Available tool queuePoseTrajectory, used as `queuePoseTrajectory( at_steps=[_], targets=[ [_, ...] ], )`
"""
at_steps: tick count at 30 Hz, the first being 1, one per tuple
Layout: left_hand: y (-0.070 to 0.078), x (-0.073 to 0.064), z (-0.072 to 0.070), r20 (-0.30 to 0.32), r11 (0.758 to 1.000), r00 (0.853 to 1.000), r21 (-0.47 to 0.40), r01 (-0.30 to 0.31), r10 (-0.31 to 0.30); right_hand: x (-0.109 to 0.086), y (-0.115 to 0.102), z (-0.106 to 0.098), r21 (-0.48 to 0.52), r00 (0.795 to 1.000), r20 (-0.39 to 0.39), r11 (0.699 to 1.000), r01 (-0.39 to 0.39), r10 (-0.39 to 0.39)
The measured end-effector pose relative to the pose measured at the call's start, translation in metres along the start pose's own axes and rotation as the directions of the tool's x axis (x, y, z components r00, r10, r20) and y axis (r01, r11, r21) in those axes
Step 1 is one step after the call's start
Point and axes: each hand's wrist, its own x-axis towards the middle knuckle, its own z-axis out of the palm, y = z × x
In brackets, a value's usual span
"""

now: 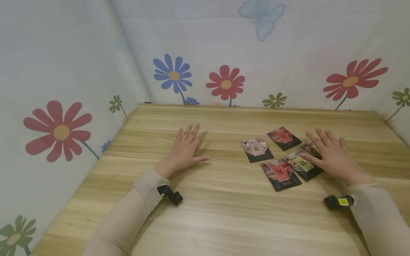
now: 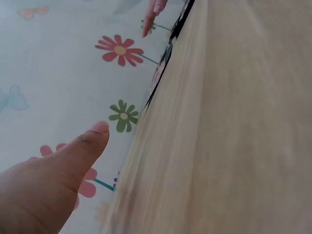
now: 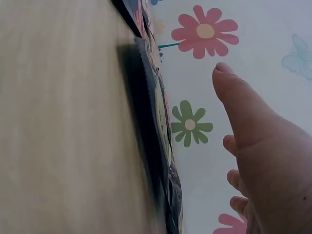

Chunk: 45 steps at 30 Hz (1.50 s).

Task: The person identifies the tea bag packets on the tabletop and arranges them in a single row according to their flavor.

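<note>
The nearest packet [image 1: 281, 175] is red and black.

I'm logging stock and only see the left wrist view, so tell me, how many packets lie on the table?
Observer: Five packets show in the head view.
Operator: Is the right hand touching any?
Observer: Not that I can see; the right wrist view shows a gap between its thumb and the packets.
Operator: Which packet is nearest the left hand?
Observer: The one with the pale label, leftmost in the head view.
</note>
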Motion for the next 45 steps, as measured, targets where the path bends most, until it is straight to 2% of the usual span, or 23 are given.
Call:
queuePoseTrajectory(
  at_steps=[5, 11, 15, 21, 25, 28, 34, 36, 45],
  targets=[
    [0.014, 0.002, -0.005, -0.041, 0.998, 0.998, 0.028, -0.048, 0.049, 0.001, -0.006, 0.000, 0.003, 1.000, -0.020, 1.000, 0.017, -0.017],
    [0.036, 0.004, -0.011, -0.105, 0.992, 0.987, 0.038, -0.117, 0.120, 0.001, -0.016, 0.001, 0.017, 0.994, -0.063, 0.996, 0.087, -0.086],
    [0.046, 0.007, -0.012, -0.139, 0.984, 0.975, 0.048, -0.170, 0.175, 0.001, -0.026, 0.002, 0.016, 0.990, -0.087, 0.994, 0.110, -0.108],
    [0.058, 0.014, -0.009, -0.176, 0.965, 0.949, 0.020, -0.262, 0.261, -0.007, -0.046, 0.003, 0.026, 0.992, -0.065, 0.994, 0.109, -0.107],
    [0.064, 0.020, -0.004, -0.213, 0.953, 0.930, 0.016, -0.302, 0.299, -0.011, -0.057, 0.006, 0.021, 0.982, -0.086, 0.985, 0.170, -0.167],
    [0.068, 0.024, -0.002, -0.238, 0.943, 0.916, -0.004, -0.334, 0.324, -0.014, -0.064, 0.010, 0.027, 0.962, -0.138, 0.970, 0.241, -0.235],
    [0.077, 0.034, 0.007, -0.261, 0.917, 0.891, -0.045, -0.396, 0.371, -0.018, -0.074, 0.017, 0.007, 0.905, -0.226, 0.929, 0.371, -0.360],
    [0.080, 0.038, 0.013, -0.252, 0.915, 0.891, -0.048, -0.401, 0.378, -0.019, -0.075, 0.018, -0.010, 0.888, -0.233, 0.914, 0.405, -0.396],
    [0.104, 0.058, 0.028, -0.177, 0.923, 0.919, -0.101, -0.372, 0.351, -0.020, -0.075, 0.021, -0.037, 0.830, -0.204, 0.852, 0.523, -0.519]
  ],
)
